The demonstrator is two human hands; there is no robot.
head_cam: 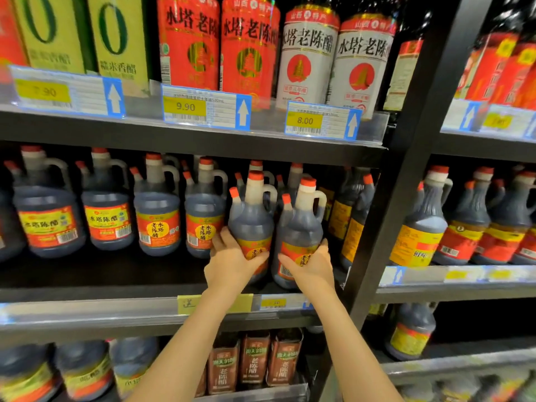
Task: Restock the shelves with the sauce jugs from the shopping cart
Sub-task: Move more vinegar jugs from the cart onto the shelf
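Two dark sauce jugs with red caps, side handles and red-and-yellow labels are at the front of the middle shelf (116, 282). My left hand (232, 264) holds the left jug (251, 219) around its lower body. My right hand (311, 266) holds the right jug (301, 227) the same way. Both jugs are upright and close together, side by side. Whether their bases rest on the shelf is hidden by my hands. More jugs of the same kind (158, 216) stand in a row to the left and behind. The shopping cart is out of view.
The upper shelf carries tall red and white bottles (249, 50) and price tags (203, 107). A black upright post (406, 169) bounds the bay on the right, with more jugs (420, 233) beyond it. Brown bottles (255, 361) stand on the shelf below.
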